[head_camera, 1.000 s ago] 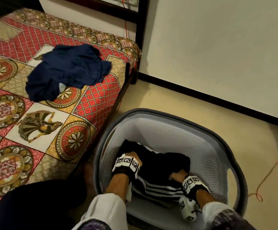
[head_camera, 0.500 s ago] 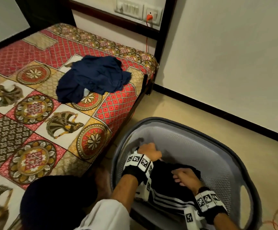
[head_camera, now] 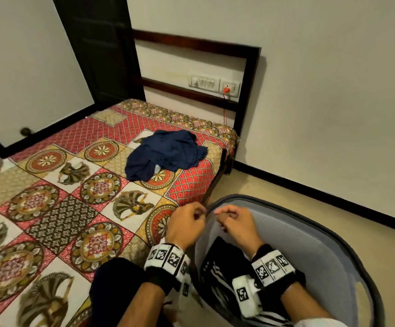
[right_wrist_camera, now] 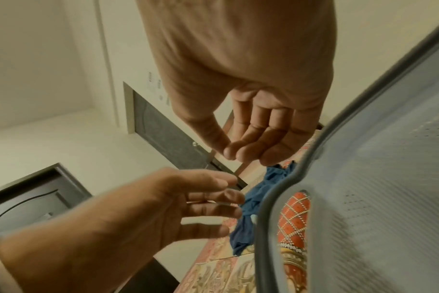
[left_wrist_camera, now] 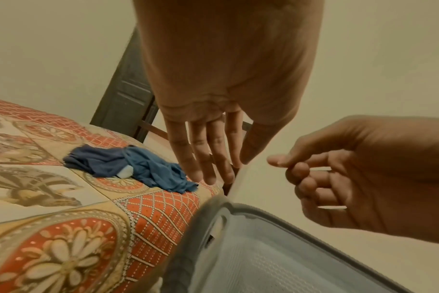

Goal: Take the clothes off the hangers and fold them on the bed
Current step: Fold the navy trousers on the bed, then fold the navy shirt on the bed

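Observation:
A black garment with white stripes lies in the grey laundry basket, below my wrists. A crumpled navy garment lies on the patterned bedspread near the bed's far corner, also seen from the left wrist. My left hand and right hand hover side by side above the basket's near-left rim, close together, touching no cloth. The left fingers hang nearly straight. The right hand has loosely curled fingers and holds nothing. No hanger is in view.
The basket stands on the floor against the bed's side. A dark headboard frame with a switch panel and an orange plug is on the far wall. A dark door stands behind the bed. My dark-clad knee is at the bed's edge.
Both hands have come up out of the basket and off the black striped garment, which stays inside. The head view has tilted up toward the wall and headboard.

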`<act>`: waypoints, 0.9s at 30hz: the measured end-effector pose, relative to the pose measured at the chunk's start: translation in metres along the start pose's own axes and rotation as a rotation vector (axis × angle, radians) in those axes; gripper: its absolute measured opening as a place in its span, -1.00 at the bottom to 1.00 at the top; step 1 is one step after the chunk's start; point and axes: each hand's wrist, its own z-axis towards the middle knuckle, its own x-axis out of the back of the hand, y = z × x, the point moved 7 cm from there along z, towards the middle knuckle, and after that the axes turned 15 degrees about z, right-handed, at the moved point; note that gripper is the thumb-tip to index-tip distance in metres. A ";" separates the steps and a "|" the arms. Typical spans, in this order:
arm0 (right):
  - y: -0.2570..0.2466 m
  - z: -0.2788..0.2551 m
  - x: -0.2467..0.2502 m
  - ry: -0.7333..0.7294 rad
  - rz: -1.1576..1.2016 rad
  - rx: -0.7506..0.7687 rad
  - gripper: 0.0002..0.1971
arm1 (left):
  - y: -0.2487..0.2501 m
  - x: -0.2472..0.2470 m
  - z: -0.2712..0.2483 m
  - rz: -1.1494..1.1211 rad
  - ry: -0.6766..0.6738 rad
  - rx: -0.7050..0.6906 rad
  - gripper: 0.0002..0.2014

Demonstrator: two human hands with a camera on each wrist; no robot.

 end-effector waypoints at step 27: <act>-0.014 0.347 -0.190 -0.143 -0.939 -0.004 0.01 | -0.247 0.043 0.178 0.144 -0.049 0.331 -0.08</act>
